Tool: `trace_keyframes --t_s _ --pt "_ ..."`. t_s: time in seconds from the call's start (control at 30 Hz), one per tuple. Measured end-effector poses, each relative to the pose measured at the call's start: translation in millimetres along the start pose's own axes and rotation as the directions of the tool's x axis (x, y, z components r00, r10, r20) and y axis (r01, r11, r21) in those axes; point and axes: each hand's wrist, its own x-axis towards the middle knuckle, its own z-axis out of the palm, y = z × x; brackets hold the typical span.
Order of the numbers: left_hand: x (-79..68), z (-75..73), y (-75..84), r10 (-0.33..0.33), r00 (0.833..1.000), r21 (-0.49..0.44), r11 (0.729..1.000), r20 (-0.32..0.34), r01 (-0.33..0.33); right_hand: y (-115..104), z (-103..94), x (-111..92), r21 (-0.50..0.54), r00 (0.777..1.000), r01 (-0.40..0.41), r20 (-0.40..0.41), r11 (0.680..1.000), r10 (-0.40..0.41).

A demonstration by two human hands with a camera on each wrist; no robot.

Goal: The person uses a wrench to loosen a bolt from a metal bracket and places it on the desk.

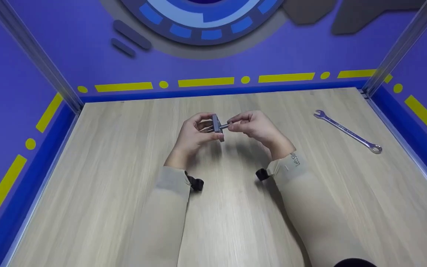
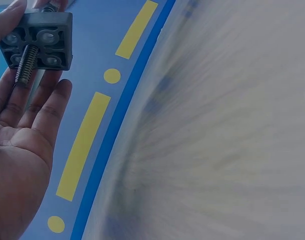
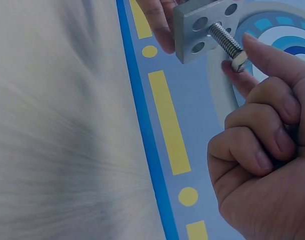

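Note:
My left hand (image 1: pixel 192 136) grips a small grey square block (image 1: pixel 216 123) by its edges, above the middle of the table. The right wrist view shows the block's smooth face (image 3: pixel 187 30) with round holes near its corners; its other side is ribbed in the left wrist view. A threaded bolt (image 3: pixel 224 39) runs through the centre, and its shank (image 2: pixel 27 64) sticks out past the ribbed side. With thumb and index fingertip, my right hand (image 1: pixel 256 127) pinches the bolt's hex head (image 3: pixel 239 61). The other right fingers are curled into the palm.
A combination wrench (image 1: pixel 347 131) lies at the right on the wooden table (image 1: pixel 106 167). Blue panels (image 1: pixel 206 66) with yellow markings stand around the back and sides. Black wrist cameras (image 1: pixel 197 184) sit at both cuffs.

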Motion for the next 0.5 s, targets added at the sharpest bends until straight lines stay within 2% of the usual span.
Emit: trace_keyframes --t_s 0.3,0.5 --pt "0.9 -1.0 -0.9 -0.007 1.000 -0.009 1.000 -0.011 0.007 -2.0 1.0 0.1 0.014 1.000 0.031 -0.002 0.999 -0.031" --pt "1.4 -0.7 -0.9 0.000 1.000 -0.018 1.000 -0.005 0.000 0.0 1.3 1.6 0.018 0.999 -0.031 -0.040 0.999 0.032"
